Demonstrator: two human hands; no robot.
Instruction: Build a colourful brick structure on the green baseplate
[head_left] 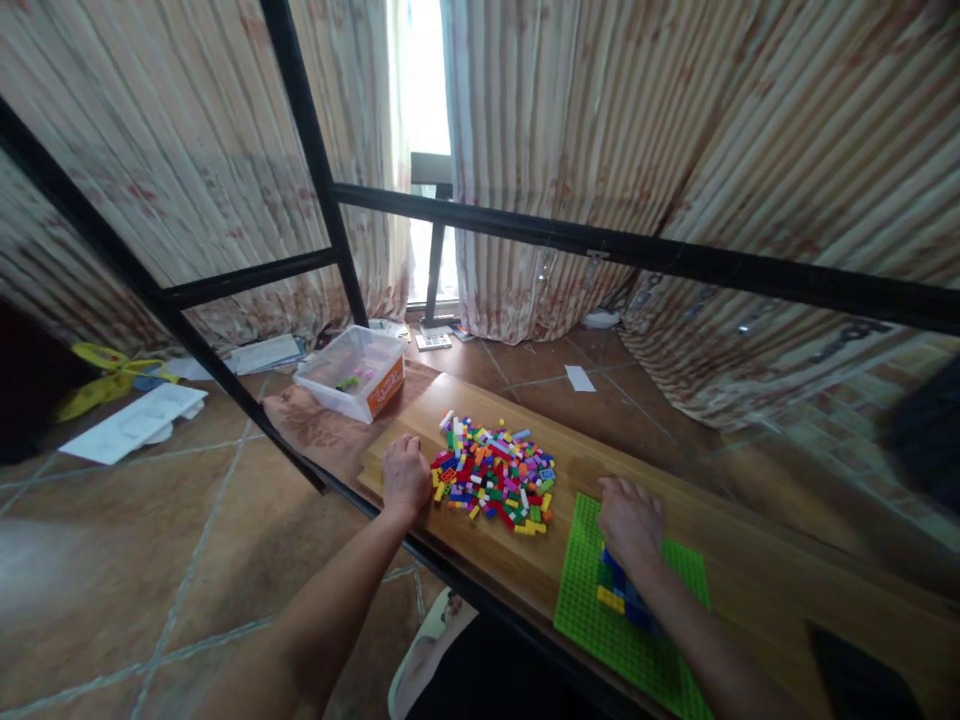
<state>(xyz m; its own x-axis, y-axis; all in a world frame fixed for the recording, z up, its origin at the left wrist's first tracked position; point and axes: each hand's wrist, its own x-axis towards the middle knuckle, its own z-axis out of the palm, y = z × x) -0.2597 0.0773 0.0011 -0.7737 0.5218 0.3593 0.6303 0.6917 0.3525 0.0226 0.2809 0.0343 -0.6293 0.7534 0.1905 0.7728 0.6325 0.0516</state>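
My left hand (406, 475) rests on the wooden board at the left end of a pile of small coloured toy bricks (495, 472). Its fingers are curled in, and whatever they may hold is hidden. Over a green studded baseplate (577, 590) is my right hand (631, 518), with its fingers bent and pointing down near the plate's far edge. I cannot make out anything inside its grip. Partly beneath that hand and wrist, blue, green and yellow bricks (611, 599) are joined into a low build on the plate.
A clear plastic box (351, 372) with a few bricks inside stands beyond the board's left end. Black metal bars (525, 228) cross in front of the curtains. A dark flat object (855, 668) lies on the board at the right. Papers (135, 425) lie on the tiled floor.
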